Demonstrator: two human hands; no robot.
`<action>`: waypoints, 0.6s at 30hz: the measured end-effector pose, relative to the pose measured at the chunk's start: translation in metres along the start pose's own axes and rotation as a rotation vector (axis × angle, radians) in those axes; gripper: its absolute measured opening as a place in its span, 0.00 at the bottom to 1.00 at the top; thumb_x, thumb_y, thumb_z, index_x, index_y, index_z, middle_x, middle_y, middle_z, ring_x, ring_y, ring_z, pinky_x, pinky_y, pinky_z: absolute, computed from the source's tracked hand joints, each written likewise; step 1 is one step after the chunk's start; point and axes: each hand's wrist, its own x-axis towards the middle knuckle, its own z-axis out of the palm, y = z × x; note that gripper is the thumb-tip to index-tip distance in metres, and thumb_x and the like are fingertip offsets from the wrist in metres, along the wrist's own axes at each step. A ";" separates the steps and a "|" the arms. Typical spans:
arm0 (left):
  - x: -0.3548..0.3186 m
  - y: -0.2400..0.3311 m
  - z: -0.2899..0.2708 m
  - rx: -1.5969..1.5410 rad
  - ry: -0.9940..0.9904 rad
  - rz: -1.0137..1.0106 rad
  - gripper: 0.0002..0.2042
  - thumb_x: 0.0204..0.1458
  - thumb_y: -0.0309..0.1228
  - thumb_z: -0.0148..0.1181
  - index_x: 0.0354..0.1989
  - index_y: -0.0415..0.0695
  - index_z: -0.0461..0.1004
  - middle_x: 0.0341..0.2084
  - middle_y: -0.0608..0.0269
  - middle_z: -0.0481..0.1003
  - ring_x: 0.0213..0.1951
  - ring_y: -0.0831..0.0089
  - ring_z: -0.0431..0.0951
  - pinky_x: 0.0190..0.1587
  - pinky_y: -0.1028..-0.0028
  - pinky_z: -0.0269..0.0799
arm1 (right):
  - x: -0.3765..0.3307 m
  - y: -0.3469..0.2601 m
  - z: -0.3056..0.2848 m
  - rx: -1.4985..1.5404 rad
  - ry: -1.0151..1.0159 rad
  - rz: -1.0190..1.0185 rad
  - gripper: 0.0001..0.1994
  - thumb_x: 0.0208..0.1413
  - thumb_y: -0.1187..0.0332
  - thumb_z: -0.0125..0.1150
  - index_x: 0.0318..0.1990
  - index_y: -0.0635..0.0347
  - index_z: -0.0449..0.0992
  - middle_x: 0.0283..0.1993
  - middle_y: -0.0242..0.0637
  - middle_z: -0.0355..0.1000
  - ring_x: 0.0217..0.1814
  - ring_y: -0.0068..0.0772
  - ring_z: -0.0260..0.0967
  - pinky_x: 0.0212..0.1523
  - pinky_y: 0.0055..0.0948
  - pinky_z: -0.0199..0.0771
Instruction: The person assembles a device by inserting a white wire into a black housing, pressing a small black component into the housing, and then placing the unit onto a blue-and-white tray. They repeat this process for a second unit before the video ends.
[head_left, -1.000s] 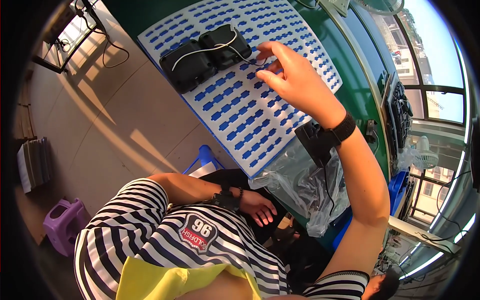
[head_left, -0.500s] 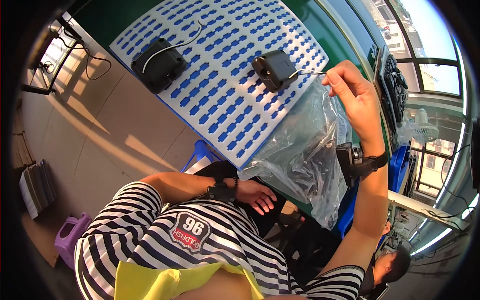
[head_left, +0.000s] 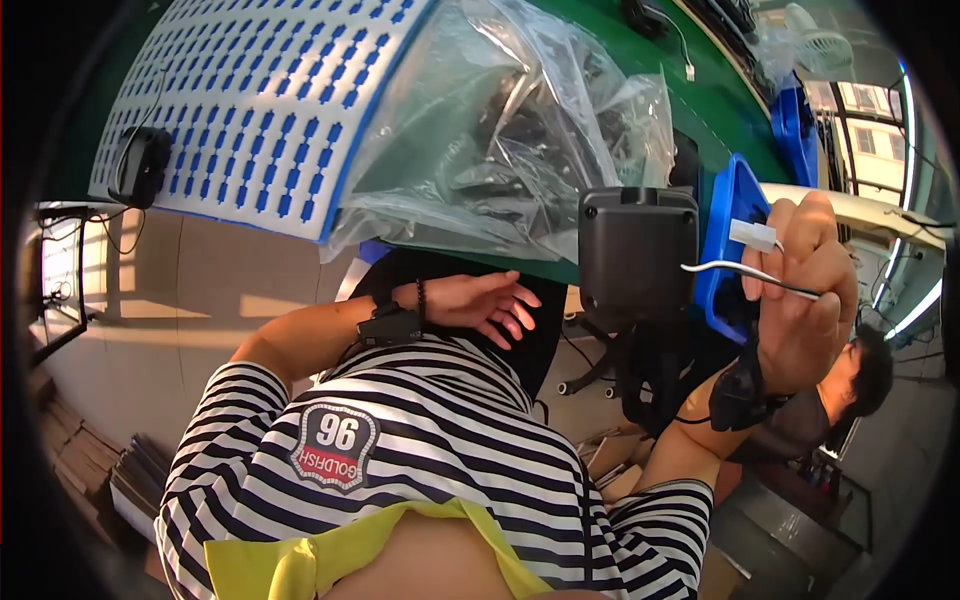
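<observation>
My right hand [head_left: 805,285] holds a thin black-and-white cable [head_left: 735,268] pinched in its fingers, with a white plug [head_left: 755,235] by the fingertips. Beside this hand is a black square box [head_left: 638,250] with screw holes at its corners, joined to the cable. A blue bin [head_left: 728,190] lies just behind the hand. My left hand [head_left: 478,303] rests over my lap, palm up, fingers apart and holding nothing. At the far left, another black box [head_left: 142,168] with a pale wire sits on a white foam sheet with blue slots [head_left: 265,120].
A clear plastic bag [head_left: 430,170] with dark pieces inside covers the table's front edge. Farther back on the green table [head_left: 715,110] lies a dark part [head_left: 645,18] with a plugged wire. Another person [head_left: 840,395] is at the right, near a blue bin [head_left: 793,125].
My right hand has moved right and nearer, bringing the black box off the foam sheet by its cable. The view has turned rightward. My left hand stays over my lap.
</observation>
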 end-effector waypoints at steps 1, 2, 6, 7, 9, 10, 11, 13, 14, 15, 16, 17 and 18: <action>0.001 0.000 0.008 -0.020 0.004 -0.033 0.28 0.70 0.55 0.38 0.63 0.44 0.66 0.53 0.55 0.74 0.53 0.63 0.76 0.59 0.57 0.73 | -0.016 0.002 -0.003 0.013 -0.022 0.004 0.14 0.64 0.63 0.61 0.35 0.69 0.76 0.39 0.40 0.66 0.36 0.28 0.62 0.37 0.24 0.66; 0.001 0.002 0.017 -0.016 -0.061 -0.037 0.30 0.70 0.57 0.38 0.66 0.44 0.64 0.56 0.54 0.73 0.55 0.63 0.75 0.60 0.57 0.71 | -0.033 0.004 -0.005 0.024 -0.038 0.008 0.15 0.64 0.62 0.62 0.35 0.69 0.76 0.39 0.41 0.66 0.36 0.28 0.61 0.37 0.25 0.66; 0.012 0.012 0.053 0.136 -0.178 0.020 0.34 0.69 0.58 0.40 0.72 0.43 0.56 0.62 0.54 0.69 0.61 0.62 0.72 0.64 0.57 0.66 | -0.100 0.018 0.015 0.012 0.095 0.108 0.14 0.63 0.63 0.63 0.34 0.69 0.75 0.38 0.43 0.66 0.36 0.30 0.62 0.38 0.27 0.68; 0.014 0.013 0.058 0.222 -0.203 0.077 0.35 0.69 0.57 0.41 0.74 0.43 0.53 0.64 0.53 0.67 0.63 0.62 0.70 0.66 0.57 0.65 | -0.114 0.024 0.025 0.001 0.142 0.144 0.13 0.62 0.64 0.63 0.33 0.69 0.75 0.37 0.43 0.66 0.36 0.31 0.63 0.38 0.28 0.68; 0.012 0.011 0.062 0.234 -0.180 0.091 0.39 0.66 0.59 0.44 0.75 0.41 0.50 0.65 0.49 0.65 0.64 0.59 0.69 0.67 0.55 0.63 | -0.140 0.041 0.038 0.095 0.195 0.169 0.13 0.62 0.65 0.63 0.33 0.69 0.75 0.37 0.43 0.66 0.36 0.31 0.64 0.39 0.28 0.69; 0.016 0.012 0.063 0.259 -0.202 0.107 0.43 0.63 0.60 0.48 0.75 0.40 0.47 0.67 0.45 0.63 0.66 0.57 0.67 0.68 0.54 0.61 | -0.153 0.046 0.044 0.144 0.253 0.191 0.12 0.61 0.66 0.63 0.33 0.69 0.75 0.37 0.43 0.66 0.36 0.32 0.65 0.40 0.29 0.69; 0.020 0.012 0.064 0.286 -0.222 0.124 0.47 0.61 0.62 0.51 0.76 0.38 0.45 0.68 0.41 0.61 0.68 0.54 0.66 0.69 0.53 0.59 | -0.164 0.051 0.047 0.193 0.308 0.212 0.12 0.61 0.66 0.64 0.33 0.69 0.75 0.36 0.43 0.66 0.36 0.32 0.66 0.40 0.29 0.70; 0.030 0.014 0.067 0.285 -0.206 0.109 0.46 0.62 0.60 0.51 0.76 0.37 0.45 0.69 0.40 0.60 0.68 0.54 0.65 0.69 0.53 0.59 | -0.181 0.059 0.052 0.225 0.346 0.220 0.12 0.61 0.67 0.64 0.32 0.69 0.75 0.36 0.43 0.67 0.35 0.32 0.66 0.41 0.30 0.70; 0.035 0.014 0.068 0.291 -0.196 0.108 0.44 0.63 0.58 0.51 0.75 0.36 0.46 0.69 0.40 0.60 0.68 0.55 0.65 0.69 0.54 0.59 | -0.189 0.063 0.054 0.247 0.372 0.224 0.11 0.60 0.67 0.64 0.32 0.68 0.75 0.36 0.42 0.67 0.35 0.33 0.66 0.41 0.30 0.70; 0.037 0.015 0.069 0.300 -0.181 0.108 0.43 0.64 0.56 0.51 0.75 0.35 0.46 0.69 0.39 0.60 0.69 0.55 0.65 0.69 0.54 0.59 | -0.196 0.068 0.057 0.274 0.395 0.224 0.11 0.60 0.68 0.64 0.31 0.68 0.75 0.35 0.42 0.67 0.35 0.33 0.67 0.41 0.30 0.71; 0.036 0.016 0.072 0.300 -0.167 0.098 0.43 0.64 0.56 0.51 0.75 0.35 0.46 0.69 0.39 0.60 0.69 0.55 0.65 0.69 0.54 0.59 | -0.201 0.073 0.059 0.290 0.402 0.222 0.11 0.60 0.68 0.64 0.31 0.68 0.75 0.35 0.42 0.67 0.35 0.33 0.67 0.41 0.30 0.71; 0.037 0.020 0.077 0.264 -0.127 0.063 0.39 0.66 0.53 0.49 0.74 0.35 0.48 0.67 0.43 0.63 0.66 0.57 0.68 0.67 0.57 0.63 | -0.207 0.076 0.061 0.267 0.399 0.235 0.11 0.59 0.68 0.64 0.31 0.68 0.75 0.35 0.41 0.67 0.34 0.33 0.67 0.40 0.31 0.71; 0.038 0.023 0.082 0.228 -0.086 0.029 0.36 0.68 0.51 0.47 0.73 0.36 0.50 0.66 0.47 0.65 0.64 0.59 0.71 0.65 0.61 0.67 | -0.211 0.078 0.062 0.244 0.395 0.250 0.10 0.58 0.68 0.65 0.31 0.68 0.75 0.34 0.41 0.67 0.34 0.34 0.67 0.39 0.31 0.71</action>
